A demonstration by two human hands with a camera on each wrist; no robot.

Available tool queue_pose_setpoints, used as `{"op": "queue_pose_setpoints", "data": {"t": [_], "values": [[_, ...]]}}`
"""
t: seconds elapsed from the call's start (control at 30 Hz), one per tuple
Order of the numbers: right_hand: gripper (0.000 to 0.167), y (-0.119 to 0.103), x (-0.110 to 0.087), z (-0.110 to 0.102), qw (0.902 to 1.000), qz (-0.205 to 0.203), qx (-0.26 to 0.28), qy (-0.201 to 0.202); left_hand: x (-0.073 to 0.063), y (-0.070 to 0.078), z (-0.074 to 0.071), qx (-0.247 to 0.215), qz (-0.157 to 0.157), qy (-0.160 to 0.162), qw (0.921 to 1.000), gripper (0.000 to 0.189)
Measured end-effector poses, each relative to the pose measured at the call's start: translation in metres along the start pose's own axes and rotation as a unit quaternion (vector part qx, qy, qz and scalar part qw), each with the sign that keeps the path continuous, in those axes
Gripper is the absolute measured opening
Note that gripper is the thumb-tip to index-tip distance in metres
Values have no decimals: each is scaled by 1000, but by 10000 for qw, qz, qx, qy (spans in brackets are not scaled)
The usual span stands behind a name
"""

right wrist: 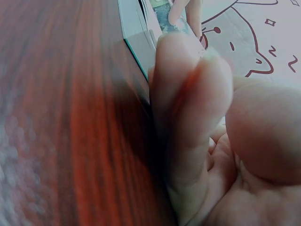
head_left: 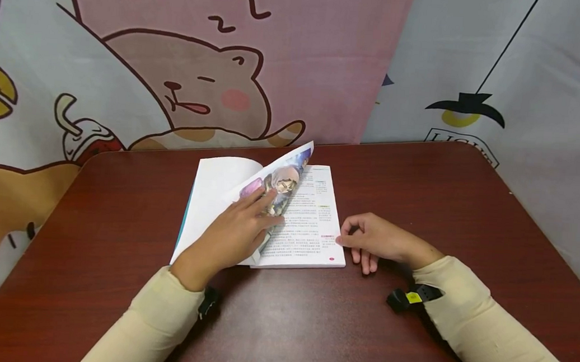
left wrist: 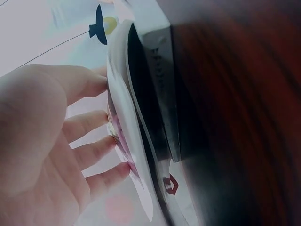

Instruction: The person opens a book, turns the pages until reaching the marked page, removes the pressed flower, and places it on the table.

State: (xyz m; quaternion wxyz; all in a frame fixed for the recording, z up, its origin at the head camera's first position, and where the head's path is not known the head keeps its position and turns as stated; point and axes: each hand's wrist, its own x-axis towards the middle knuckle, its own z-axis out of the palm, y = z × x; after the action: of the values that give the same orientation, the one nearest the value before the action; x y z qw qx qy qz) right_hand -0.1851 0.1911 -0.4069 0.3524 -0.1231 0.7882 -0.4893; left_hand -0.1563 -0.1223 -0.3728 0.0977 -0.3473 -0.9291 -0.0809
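Note:
An open book (head_left: 291,234) lies on the table, printed text on its right side and a mostly white left side. One colour-illustrated page (head_left: 285,183) stands raised and curves over toward the left. My left hand (head_left: 236,228) lies against that page with fingers spread and extended; in the left wrist view the fingertips (left wrist: 121,172) touch its printed face. At the right edge of the book, my right hand (head_left: 379,238) has thumb and index finger pinched together, the other fingers bent down beside the book. In the right wrist view, blurred fingers (right wrist: 188,108) hide the pinch point.
The book lies on a dark reddish-brown wooden table (head_left: 300,327). A cloth (head_left: 319,54) printed with a cartoon bear hangs behind the table's far edge. A black strap with a yellow tag (head_left: 414,297) is on the right wrist.

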Motion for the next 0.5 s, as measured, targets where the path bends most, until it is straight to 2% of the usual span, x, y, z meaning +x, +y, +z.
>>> {"op": "queue_pose_setpoints", "data": {"t": [0.5], "values": [[24, 0, -1, 0, 10000, -45, 48, -5, 1, -2, 2, 170, -536, -81, 9984, 35]]}}
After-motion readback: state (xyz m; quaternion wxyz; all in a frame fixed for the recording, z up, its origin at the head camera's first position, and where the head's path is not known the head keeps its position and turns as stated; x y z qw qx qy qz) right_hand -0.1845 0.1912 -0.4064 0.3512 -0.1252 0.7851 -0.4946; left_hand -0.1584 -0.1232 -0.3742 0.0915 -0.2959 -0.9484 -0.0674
